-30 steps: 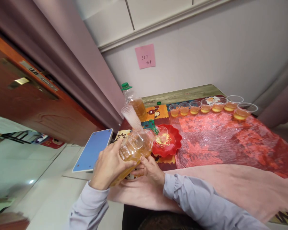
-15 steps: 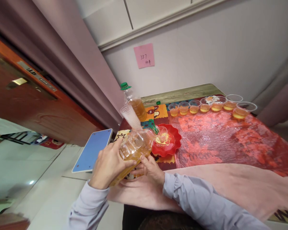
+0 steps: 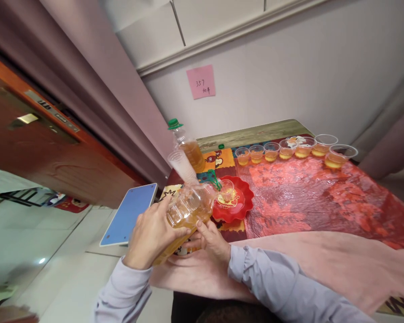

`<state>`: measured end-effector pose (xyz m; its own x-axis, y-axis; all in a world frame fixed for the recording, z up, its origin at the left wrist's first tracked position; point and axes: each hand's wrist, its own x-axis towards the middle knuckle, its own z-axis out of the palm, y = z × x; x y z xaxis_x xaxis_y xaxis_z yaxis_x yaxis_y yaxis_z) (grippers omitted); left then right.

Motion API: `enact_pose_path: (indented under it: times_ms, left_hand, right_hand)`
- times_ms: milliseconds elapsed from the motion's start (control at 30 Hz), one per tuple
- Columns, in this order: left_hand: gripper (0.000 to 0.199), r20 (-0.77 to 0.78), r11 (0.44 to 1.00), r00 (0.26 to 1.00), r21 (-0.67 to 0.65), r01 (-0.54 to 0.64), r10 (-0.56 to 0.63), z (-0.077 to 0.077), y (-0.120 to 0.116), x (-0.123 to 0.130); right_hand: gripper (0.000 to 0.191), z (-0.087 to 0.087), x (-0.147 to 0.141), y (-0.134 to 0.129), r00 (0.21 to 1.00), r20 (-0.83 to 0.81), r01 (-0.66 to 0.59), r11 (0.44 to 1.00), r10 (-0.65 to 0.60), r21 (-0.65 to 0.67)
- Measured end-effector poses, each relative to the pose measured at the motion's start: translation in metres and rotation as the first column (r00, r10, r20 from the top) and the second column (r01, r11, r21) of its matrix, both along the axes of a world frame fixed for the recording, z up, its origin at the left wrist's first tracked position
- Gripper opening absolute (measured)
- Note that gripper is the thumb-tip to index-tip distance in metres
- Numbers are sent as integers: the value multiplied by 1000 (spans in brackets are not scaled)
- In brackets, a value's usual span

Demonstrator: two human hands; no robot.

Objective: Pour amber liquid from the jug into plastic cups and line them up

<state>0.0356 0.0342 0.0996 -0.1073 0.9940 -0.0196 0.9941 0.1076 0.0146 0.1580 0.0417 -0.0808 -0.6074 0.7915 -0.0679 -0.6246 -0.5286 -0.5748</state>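
Both hands hold a large clear bottle of amber liquid, tilted with its neck toward a plastic cup. My left hand grips the bottle's upper left side. My right hand supports it from below, near the shoulder. The cup stands on a red scalloped plate, and the bottle's mouth is at its rim. A green strap shows at the bottle's neck. Whether liquid is flowing I cannot make out.
Several clear cups with amber liquid stand in a row along the table's back right. Behind the held bottle are a stack of cups and another bottle with a green cap. A small green cap lies near the wall. A blue stool stands left.
The view has shifted slightly. Both hands keep the bottle tilted at the cup, with almost no visible movement.
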Motion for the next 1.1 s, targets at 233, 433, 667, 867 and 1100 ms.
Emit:
enact_pose_path:
  times_ms: [233, 433, 667, 867, 1100]
  left_hand:
    - [73, -12, 1000, 1000, 3, -9, 9, 2, 1, 2]
    - [72, -21, 1000, 1000, 3, -6, 6, 2, 0, 3]
    - [76, -31, 1000, 999, 1, -9, 9, 2, 1, 3]
    - [83, -27, 1000, 1000, 26, 0, 0, -2, 0, -1]
    - [88, -32, 999, 999, 43, 17, -15, -6, -2, -5]
  right_hand:
    - [77, -3, -2, 1, 1000, -4, 3, 1000, -3, -2]
    - [78, -2, -2, 0, 1000, 0, 6, 1000, -6, -5]
    - [76, -2, -2, 0, 1000, -10, 9, 1000, -9, -13]
    - [76, 1, 1, 0, 1000, -7, 0, 1000, 0, 3]
    - [75, 4, 2, 0, 1000, -16, 0, 1000, 0, 7]
